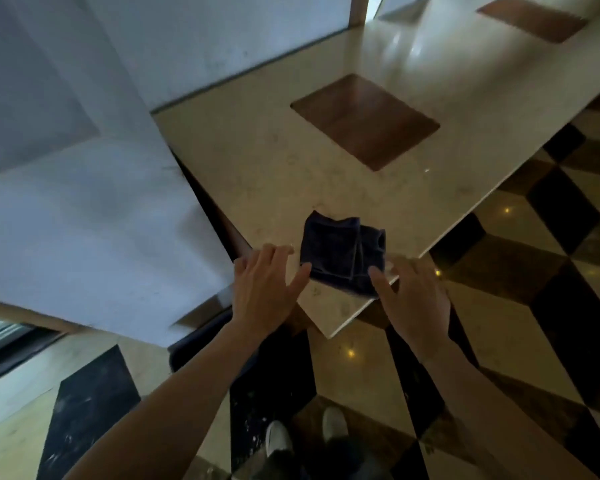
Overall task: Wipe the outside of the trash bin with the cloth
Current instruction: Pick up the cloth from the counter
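A dark navy cloth [343, 254], loosely folded, lies on the near corner of a beige marble top [264, 161]. That top has brown rectangular openings [364, 121] and may be the trash bin's top; I cannot tell for sure. My left hand [264, 289] hovers just left of the cloth, fingers spread, thumb tip at the cloth's left edge. On the cloth's right, my right hand [413, 296] is spread as well, its thumb touching the lower right corner. Neither hand grips the cloth.
A pale grey wall panel [84, 220] stands close on the left, with a dark gap beside the marble top. The floor [520, 306] is glossy, in a beige, brown and black cube pattern. My white shoes [278, 438] show below. A second opening [530, 17] lies far right.
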